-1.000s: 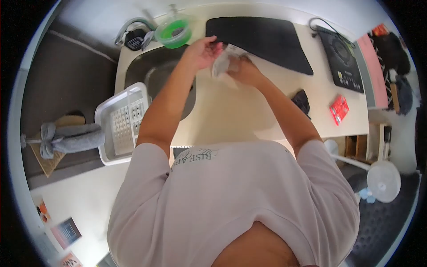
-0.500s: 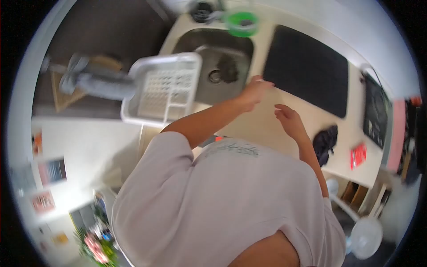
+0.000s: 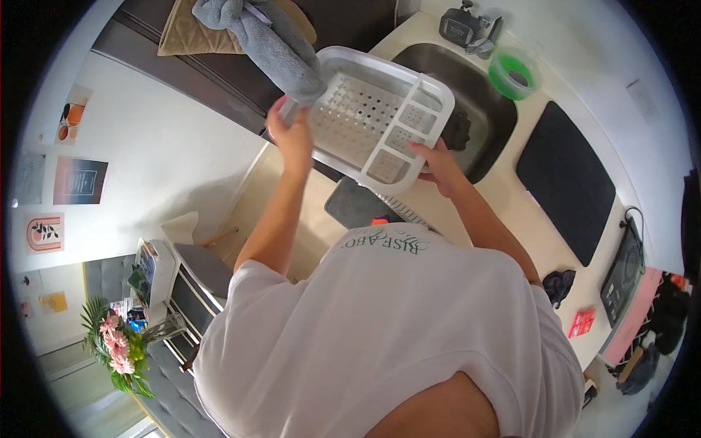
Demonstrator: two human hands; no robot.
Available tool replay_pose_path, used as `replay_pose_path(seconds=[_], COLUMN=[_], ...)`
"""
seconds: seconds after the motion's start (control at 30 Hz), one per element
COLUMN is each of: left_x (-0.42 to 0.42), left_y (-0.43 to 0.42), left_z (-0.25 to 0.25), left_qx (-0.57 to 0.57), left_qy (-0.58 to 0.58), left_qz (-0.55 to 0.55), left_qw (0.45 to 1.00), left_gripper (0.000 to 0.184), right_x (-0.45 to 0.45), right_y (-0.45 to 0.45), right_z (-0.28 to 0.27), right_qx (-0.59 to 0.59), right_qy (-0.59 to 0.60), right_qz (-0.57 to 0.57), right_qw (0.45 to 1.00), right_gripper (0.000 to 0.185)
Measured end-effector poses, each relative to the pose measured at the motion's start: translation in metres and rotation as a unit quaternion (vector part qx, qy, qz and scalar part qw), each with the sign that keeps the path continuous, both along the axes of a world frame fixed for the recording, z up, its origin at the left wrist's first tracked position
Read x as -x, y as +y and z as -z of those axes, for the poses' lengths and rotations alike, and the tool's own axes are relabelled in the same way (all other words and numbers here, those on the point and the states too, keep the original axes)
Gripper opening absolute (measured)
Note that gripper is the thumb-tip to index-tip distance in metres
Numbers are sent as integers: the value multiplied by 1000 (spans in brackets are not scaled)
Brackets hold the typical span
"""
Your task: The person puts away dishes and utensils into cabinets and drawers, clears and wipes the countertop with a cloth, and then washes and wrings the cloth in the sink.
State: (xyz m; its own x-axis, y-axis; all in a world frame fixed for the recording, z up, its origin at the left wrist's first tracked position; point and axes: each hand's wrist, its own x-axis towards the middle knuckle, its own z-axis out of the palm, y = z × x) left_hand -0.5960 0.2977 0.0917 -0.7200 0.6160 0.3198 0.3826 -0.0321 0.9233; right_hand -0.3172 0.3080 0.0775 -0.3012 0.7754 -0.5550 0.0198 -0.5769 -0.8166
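A pale counter [image 3: 504, 193] curves along the wall, with a steel sink [image 3: 495, 120] set into it and a dark, crumpled thing lying in the basin. A white dish rack [image 3: 354, 124] sits just left of the sink, its compartment side overlapping the basin's near edge in view; whether its underside rests on anything cannot be told. The left grip [image 3: 292, 137] is curled about the rack's outer end, just below a hanging grey towel [image 3: 281, 58]. The right grip [image 3: 439, 164] is closed on the rim by the compartments, thumb on top.

Behind the sink stand a black container [image 3: 460, 28] and a green-based tub [image 3: 512, 76]. Rightward along the counter lie a black mat [image 3: 566, 182], a black cloth [image 3: 558, 287], a red packet [image 3: 582, 322] and a dark cooktop [image 3: 622, 270] with a cable.

On the left, a white wall carries prints [image 3: 80, 181]; below them, pink flowers [image 3: 117, 343] with green leaves stand near a grey upholstered piece [image 3: 171, 379].
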Motion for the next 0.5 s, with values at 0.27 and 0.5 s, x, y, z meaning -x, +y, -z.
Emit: replay_pose_path(seconds=[0.27,0.5], left_x=[43,-89], left_y=[-9,3], left_z=[31,-1], left_qx=[200,339], left_qy=[-383,-331], left_qz=[190,513], left_qw=[882,716], left_gripper=[56,52], right_x=[-46,-240], right_y=[-9,-93], right_z=[-14,-27], right_qx=[-20,-90], right_qy=[-62,-112], right_qz=[89,202], right_qw=[994,969], right_gripper=[46,39])
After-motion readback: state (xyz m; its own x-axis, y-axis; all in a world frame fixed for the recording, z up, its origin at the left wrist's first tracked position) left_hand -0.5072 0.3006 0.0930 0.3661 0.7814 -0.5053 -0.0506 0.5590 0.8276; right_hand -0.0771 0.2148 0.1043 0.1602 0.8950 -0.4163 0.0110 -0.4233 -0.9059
